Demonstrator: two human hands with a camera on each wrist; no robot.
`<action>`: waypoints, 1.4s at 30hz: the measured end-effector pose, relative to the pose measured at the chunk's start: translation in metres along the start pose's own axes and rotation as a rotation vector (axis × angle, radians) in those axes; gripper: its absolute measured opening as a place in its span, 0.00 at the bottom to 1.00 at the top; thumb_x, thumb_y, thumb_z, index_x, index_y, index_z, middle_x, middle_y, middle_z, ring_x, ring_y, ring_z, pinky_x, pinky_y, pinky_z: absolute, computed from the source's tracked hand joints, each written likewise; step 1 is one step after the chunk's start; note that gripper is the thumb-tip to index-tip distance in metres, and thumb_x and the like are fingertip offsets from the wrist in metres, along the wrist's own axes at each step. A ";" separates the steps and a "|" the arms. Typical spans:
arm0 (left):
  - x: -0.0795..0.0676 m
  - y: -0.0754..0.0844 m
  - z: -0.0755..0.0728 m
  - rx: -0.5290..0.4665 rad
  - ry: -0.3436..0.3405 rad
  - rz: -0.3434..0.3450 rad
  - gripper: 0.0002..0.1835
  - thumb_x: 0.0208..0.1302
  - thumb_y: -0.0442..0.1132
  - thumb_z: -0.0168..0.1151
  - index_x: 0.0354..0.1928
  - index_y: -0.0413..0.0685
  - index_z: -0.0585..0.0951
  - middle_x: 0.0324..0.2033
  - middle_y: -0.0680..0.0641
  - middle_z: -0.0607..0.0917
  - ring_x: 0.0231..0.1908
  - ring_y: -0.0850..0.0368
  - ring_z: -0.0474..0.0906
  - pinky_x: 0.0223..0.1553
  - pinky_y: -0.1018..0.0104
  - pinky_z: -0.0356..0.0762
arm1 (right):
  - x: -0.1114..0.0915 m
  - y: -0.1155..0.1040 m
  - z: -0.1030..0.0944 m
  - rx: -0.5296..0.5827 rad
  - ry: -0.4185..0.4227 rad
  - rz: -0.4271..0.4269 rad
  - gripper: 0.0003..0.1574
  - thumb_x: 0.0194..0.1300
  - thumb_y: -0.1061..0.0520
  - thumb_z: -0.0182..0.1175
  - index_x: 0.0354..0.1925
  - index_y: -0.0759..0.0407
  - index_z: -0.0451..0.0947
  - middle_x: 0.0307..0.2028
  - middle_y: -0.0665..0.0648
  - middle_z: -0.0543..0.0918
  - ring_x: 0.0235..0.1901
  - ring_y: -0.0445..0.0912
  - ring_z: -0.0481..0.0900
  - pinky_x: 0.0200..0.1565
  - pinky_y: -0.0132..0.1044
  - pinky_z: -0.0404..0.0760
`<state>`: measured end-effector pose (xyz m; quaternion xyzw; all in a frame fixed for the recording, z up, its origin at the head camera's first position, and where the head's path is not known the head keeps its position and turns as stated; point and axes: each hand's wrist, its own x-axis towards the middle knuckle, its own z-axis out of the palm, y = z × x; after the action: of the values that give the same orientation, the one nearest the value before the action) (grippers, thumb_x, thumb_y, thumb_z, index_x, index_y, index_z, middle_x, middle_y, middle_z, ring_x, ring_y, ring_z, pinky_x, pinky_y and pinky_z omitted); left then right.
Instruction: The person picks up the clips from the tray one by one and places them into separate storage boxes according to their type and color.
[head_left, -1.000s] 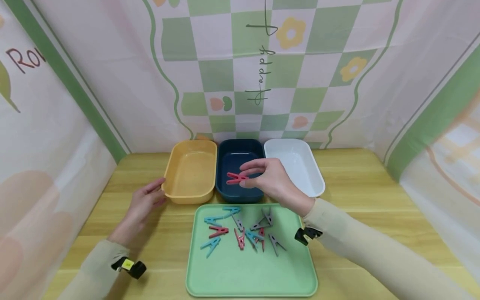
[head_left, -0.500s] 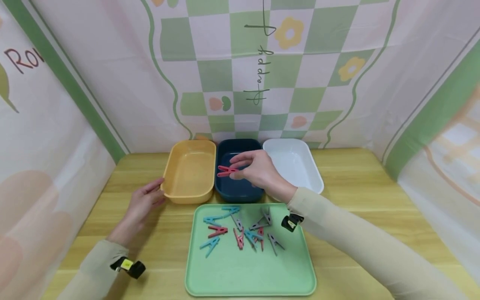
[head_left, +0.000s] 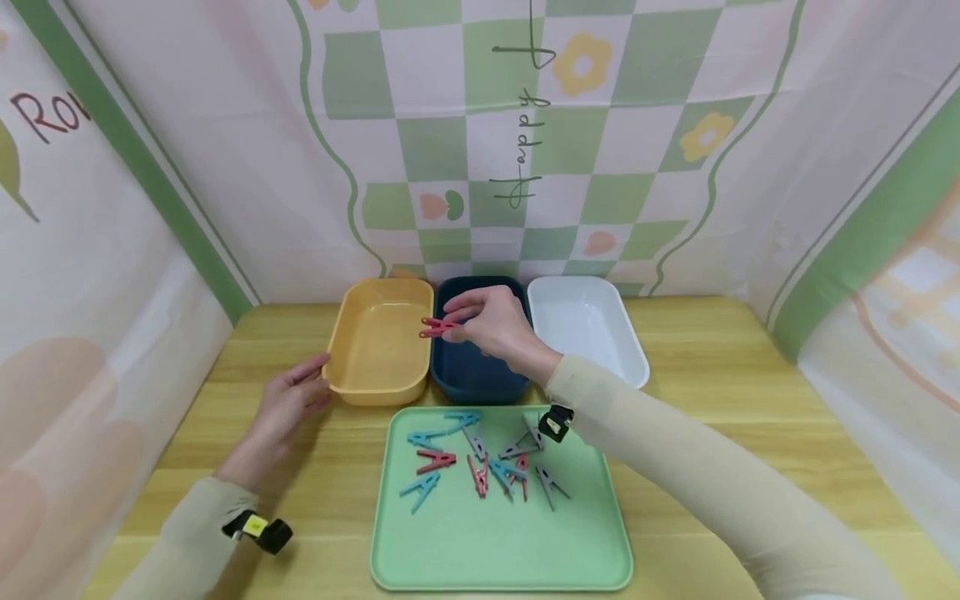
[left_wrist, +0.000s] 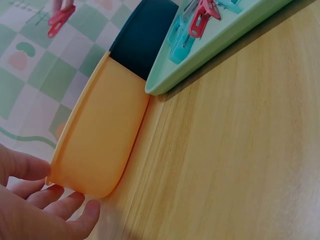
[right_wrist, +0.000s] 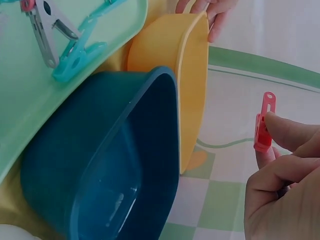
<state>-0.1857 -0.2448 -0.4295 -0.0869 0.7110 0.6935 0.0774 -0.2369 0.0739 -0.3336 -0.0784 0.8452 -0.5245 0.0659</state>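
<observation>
A patterned cloth (head_left: pixel 420 75) stood as the backdrop around your workspace, with green checks, flowers and the word "Happy" turned on its side. Below it spread your wooden table (head_left: pixel 720 433), and nearest you on it lay a light green tray (head_left: pixel 495 550). Just beyond the tray, a yellow bin (head_left: pixel 378 350), a dark blue bin (head_left: pixel 480 382) and a white bin (head_left: pixel 588 333) stood side by side, left to right.

Your left hand (head_left: pixel 288 400) rested at the left side of the yellow bin, its thumb by the rim and its loosely extended fingers along the outer wall, touching it without clenching. Your right hand (head_left: pixel 495 321) was raised above the dark blue bin, its thumb and fingertips pinching one red clothespin (head_left: pixel 435 327). The head view placed that clothespin over the adjoining rims of the yellow and dark blue bins, its handle ends pointing left, and it was held up in the air.

You wore a black wrist camera (head_left: pixel 258 532) on each arm. Smallest of all, the loose blue clothespins (head_left: pixel 421 490), red clothespins (head_left: pixel 437 461) and grey clothespins (head_left: pixel 551 486) lay scattered across the tray's far half, some of them overlapping.
</observation>
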 end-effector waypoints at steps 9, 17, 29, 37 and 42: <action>0.001 0.001 0.000 -0.002 0.001 0.005 0.32 0.78 0.27 0.50 0.80 0.37 0.59 0.80 0.41 0.58 0.75 0.43 0.62 0.69 0.57 0.74 | 0.017 -0.001 0.009 0.013 -0.021 0.007 0.16 0.60 0.62 0.78 0.47 0.54 0.89 0.36 0.50 0.91 0.39 0.66 0.83 0.16 0.32 0.68; -0.001 -0.002 -0.002 0.003 0.001 0.008 0.32 0.78 0.26 0.51 0.80 0.37 0.59 0.80 0.39 0.58 0.73 0.42 0.64 0.68 0.57 0.75 | 0.031 -0.001 0.020 0.011 -0.058 -0.002 0.21 0.60 0.63 0.78 0.52 0.60 0.88 0.37 0.50 0.91 0.42 0.58 0.86 0.18 0.33 0.69; 0.003 -0.004 -0.001 -0.012 -0.001 0.014 0.32 0.77 0.27 0.51 0.80 0.37 0.60 0.80 0.39 0.59 0.76 0.43 0.61 0.70 0.53 0.73 | 0.049 -0.003 0.028 -0.042 -0.062 0.002 0.21 0.60 0.61 0.79 0.52 0.61 0.88 0.36 0.49 0.91 0.40 0.46 0.86 0.24 0.36 0.76; 0.004 -0.004 0.000 -0.034 0.003 0.011 0.32 0.78 0.26 0.50 0.80 0.36 0.60 0.80 0.38 0.59 0.76 0.45 0.60 0.70 0.54 0.73 | 0.057 -0.004 0.038 -0.042 -0.069 -0.004 0.21 0.60 0.61 0.78 0.53 0.61 0.89 0.36 0.50 0.92 0.40 0.45 0.85 0.26 0.34 0.76; 0.003 -0.002 0.000 -0.031 0.007 0.007 0.32 0.78 0.26 0.50 0.80 0.37 0.60 0.79 0.39 0.60 0.76 0.45 0.60 0.71 0.53 0.72 | 0.063 -0.007 0.049 -0.036 -0.078 0.011 0.21 0.59 0.62 0.79 0.51 0.59 0.89 0.37 0.49 0.91 0.43 0.44 0.86 0.29 0.35 0.79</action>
<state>-0.1884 -0.2454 -0.4324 -0.0880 0.7008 0.7044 0.0708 -0.2885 0.0151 -0.3508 -0.0953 0.8516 -0.5056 0.1002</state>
